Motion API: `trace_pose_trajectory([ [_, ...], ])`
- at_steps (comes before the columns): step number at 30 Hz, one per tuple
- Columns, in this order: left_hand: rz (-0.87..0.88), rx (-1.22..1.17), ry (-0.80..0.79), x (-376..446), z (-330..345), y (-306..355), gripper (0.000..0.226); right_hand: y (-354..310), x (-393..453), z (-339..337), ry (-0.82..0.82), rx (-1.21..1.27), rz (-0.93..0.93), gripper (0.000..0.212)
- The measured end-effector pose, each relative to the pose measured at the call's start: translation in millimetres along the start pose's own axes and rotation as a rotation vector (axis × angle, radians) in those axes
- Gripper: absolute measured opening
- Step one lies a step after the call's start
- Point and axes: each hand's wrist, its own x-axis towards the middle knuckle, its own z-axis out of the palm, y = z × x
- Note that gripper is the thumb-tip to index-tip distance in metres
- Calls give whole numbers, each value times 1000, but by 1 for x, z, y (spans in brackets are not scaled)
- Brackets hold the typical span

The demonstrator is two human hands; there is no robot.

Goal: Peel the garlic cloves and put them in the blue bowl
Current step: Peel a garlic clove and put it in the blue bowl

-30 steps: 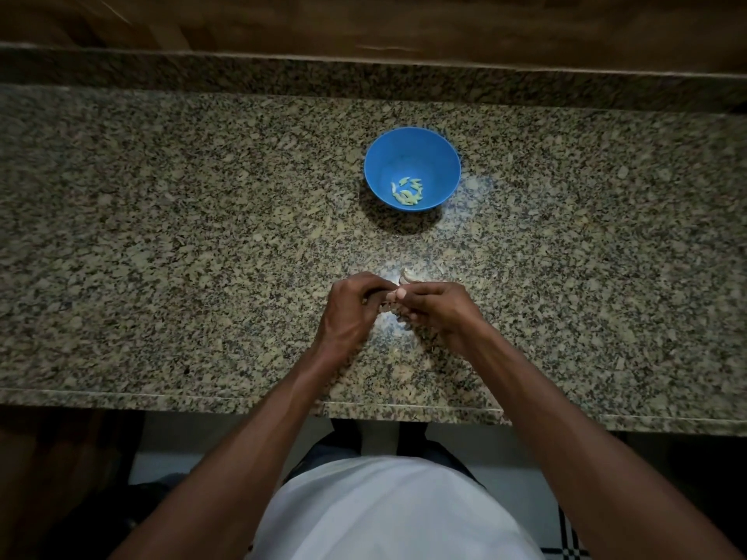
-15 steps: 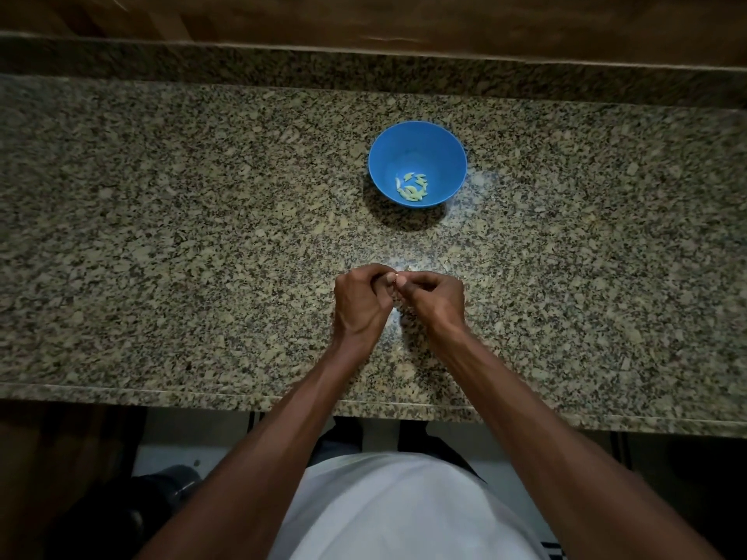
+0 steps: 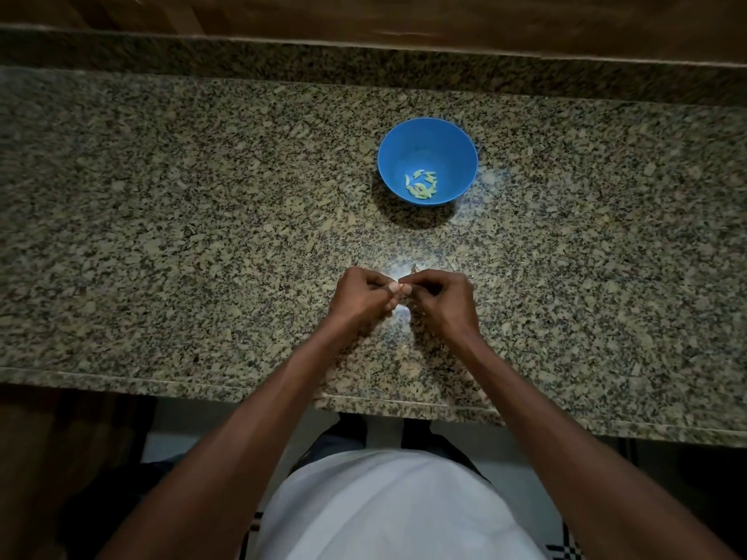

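Granite counter point(image 3: 202, 236): left hand point(image 3: 357, 297), right hand point(image 3: 438, 299) fingertips pinched together, clove hidden.

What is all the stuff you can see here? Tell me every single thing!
bowl: one, blue, on the counter, beyond the hands
peeled cloves: a small pile, too small to count, pale yellow-green, in the bottom of the bowl
clove: one, pale, mostly hidden, pinched between the fingertips of both hands
counter: one, speckled grey and tan stone, across the whole view
wooden wall: brown, behind the counter
shirt: one, white, bottom middle
left hand: one, fingers curled, pinching the clove over the counter's near part
right hand: one, fingers curled, pinching the clove from the other side
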Motion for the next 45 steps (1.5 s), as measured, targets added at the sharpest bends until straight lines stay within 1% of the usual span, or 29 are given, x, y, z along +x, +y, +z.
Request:
trace_pose_trajectory([
  [3,-197,-343,-161,4,-10,-2,17,0,5,-4,-81,152,60,12],
  [5,-307,-519,-207,6,-12,-4,18,-1,7,-4,-120,232,110,11],
  [8,-351,-655,-237,7,-8,-6,18,-3,7,-6,-150,368,199,13],
  [9,-340,-650,-228,7,-6,-6,18,-3,6,-6,-148,406,225,14],
  [11,-292,-556,-184,5,-1,-5,16,-2,5,-5,-131,427,249,17],
  [15,-160,-286,-133,1,1,-7,15,0,4,-5,-98,260,178,15],
  [17,-137,-232,-161,2,-3,-8,15,-3,4,-9,-135,213,130,14],
  [20,-76,-157,-201,3,-7,-4,16,-6,2,-16,-179,247,117,15],
  [22,-40,-113,-195,1,-4,0,17,-6,-1,-18,-165,249,107,15],
  [24,-4,-71,-156,-2,2,4,19,-7,-4,-18,-135,253,95,15],
  [26,22,-65,-113,-4,8,6,19,-8,-8,-18,-108,258,75,16],
  [31,67,-29,-32,-7,17,9,21,-6,-14,-17,-79,376,87,22],
  [35,75,-34,-46,-6,16,7,25,-5,-15,-16,-58,370,60,20],
  [37,61,-78,-64,-7,14,4,29,-4,-15,-15,-51,395,71,21],
  [40,37,-161,-47,-9,12,1,29,-6,-15,-15,-103,603,187,23],
  [43,39,-247,-37,-10,13,-2,16,-11,-17,-14,-149,820,343,22],
  [45,39,-319,-41,-13,13,-2,13,-12,-17,-13,-140,900,386,24],
])
